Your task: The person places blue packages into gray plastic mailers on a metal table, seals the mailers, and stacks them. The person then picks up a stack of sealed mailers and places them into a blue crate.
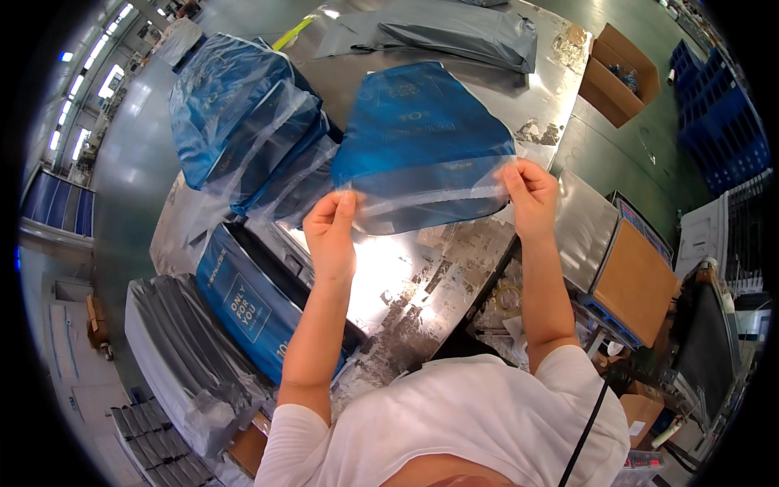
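A blue plastic mailing bag (418,130) with a translucent strip along its near edge is stretched out above the metal table (438,284). My left hand (331,231) pinches the near left corner of that strip between thumb and fingers. At the opposite corner, my right hand (533,195) grips the same edge in a pinch. To the left, a pile of blue bags in clear wrapping (235,122) leans on the table. Beside my left forearm lies a stack of blue printed bags (247,300).
Grey plastic bags (462,36) lie at the table's far side. Stacked grey bags (170,341) stand at the near left. Right of the table are an open cardboard box (621,73) on the floor, a flat cardboard sheet (633,284) and blue plastic pallets (722,122).
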### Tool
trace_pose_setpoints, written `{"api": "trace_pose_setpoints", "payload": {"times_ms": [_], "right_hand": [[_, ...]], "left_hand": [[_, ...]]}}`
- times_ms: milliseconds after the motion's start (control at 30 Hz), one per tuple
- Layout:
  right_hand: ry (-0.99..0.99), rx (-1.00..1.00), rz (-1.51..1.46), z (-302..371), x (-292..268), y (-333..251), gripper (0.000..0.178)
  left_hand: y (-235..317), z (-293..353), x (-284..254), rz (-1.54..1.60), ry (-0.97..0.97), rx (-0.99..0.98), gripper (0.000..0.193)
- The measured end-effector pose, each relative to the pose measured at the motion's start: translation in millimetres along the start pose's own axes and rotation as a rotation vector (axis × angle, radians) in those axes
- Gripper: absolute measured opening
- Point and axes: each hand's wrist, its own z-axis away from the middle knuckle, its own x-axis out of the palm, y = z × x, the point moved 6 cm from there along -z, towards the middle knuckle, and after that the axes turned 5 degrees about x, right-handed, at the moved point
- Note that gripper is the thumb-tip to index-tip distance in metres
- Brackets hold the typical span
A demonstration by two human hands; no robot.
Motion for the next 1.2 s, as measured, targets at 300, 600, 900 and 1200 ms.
{"api": "trace_pose_setpoints", "payload": {"times_ms": [300, 600, 900, 1200], "right_hand": [[-0.044, 0.082, 0.000, 2, 7, -4, 0.011], [0.034, 0.145, 0.082, -2, 10, 2, 0.018], [0.168, 0.030, 0.041, 5, 13, 6, 0.023], [-0.149, 0.337, 0.184, -9, -44, 57, 0.037]], "left_hand": [[1, -2, 0, 0.016, 0.017, -0.012, 0.015], [-5, -2, 4, -0.062, -0.002, -0.062, 0.008], [-16, 1, -3, -0.125, 0.078, -0.044, 0.019], [-28, 23, -29, -0.283, -0.046, 0.075, 0.031]]}}
